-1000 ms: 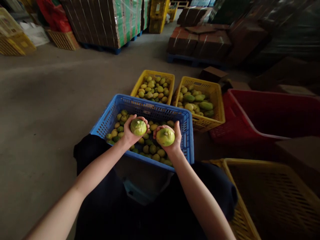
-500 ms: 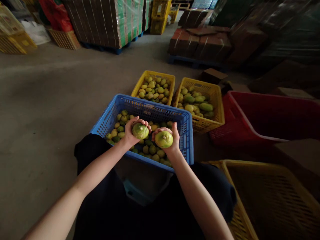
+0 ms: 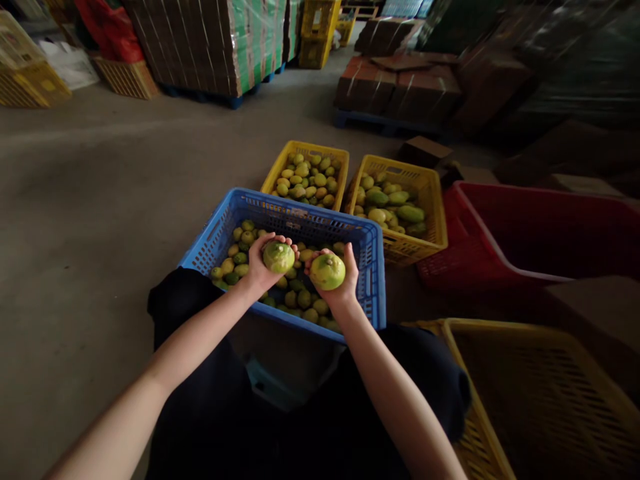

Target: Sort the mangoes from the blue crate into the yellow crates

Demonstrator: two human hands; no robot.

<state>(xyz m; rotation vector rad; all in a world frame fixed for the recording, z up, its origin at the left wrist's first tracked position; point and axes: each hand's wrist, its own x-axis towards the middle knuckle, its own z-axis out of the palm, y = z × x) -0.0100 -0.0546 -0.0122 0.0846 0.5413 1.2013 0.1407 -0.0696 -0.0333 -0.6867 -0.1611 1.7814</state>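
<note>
My left hand (image 3: 261, 267) cups a greenish-yellow lemon (image 3: 279, 257), its fingers curled behind the fruit. Another lemon (image 3: 327, 271), its nub tilted upward, rests in my right hand (image 3: 346, 291), thumb raised at its side. Both hands are held close together over a blue plastic crate (image 3: 376, 280). Inside that crate lie many green and yellow lemons (image 3: 304, 299), partly hidden by my hands and wrists.
Beyond the blue crate stand a yellow crate (image 3: 345, 170) of lemons and another yellow crate (image 3: 435, 213) with larger green fruit. A red bin (image 3: 450, 247) and a slatted yellow crate (image 3: 480, 327) are at right. Wrapped pallet stacks (image 3: 200, 47) stand behind.
Both lemons have turned a little in my hands: the left one's nub has rolled out of clear view, and the right one's nub has tipped upward. My hands have barely moved.
</note>
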